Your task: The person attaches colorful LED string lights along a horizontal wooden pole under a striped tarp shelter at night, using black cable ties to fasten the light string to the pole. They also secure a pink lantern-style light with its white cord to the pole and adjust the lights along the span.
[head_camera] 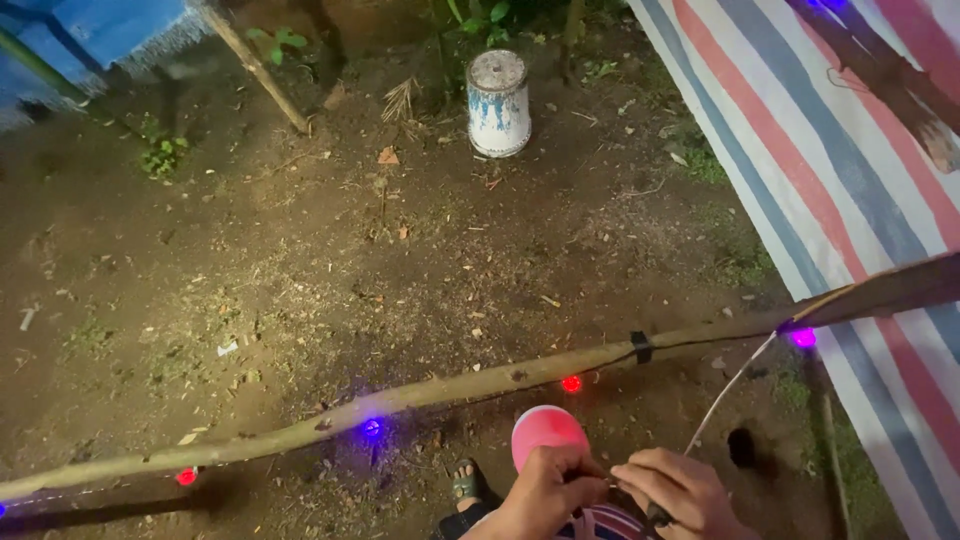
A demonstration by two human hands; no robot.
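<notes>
Nearest the lens, left hand [545,492] and right hand [680,492] brought together low in the frame, fingertips of both pinched on a thin pale wire [722,392] (the exact grip point partly hidden between the fingers). Wire rising from the hands up and to the right, toward a long wooden pole [450,388] lying across the scene above the bare dirt ground [330,250]. Along the pole, a string of small lit bulbs: a red bulb [571,383] just below it, a blue bulb [372,427] further left, a purple bulb [803,338] to the right, near a band of black tape [641,346]. Just beyond the hands, a pink rounded object [545,430], kind not clear, and a sandalled foot [465,486]. Farther off, a white-and-blue can [499,103] upright on the ground; at right, a striped tarpaulin [850,170]. Likely risks: a sharp tug on the pinched wire, enough to peel the tape or drag a bulb off the pole; bare fingers on a lit string, so a shock wherever insulation is broken; slack wire low by the foot, a snag hazard.
</notes>
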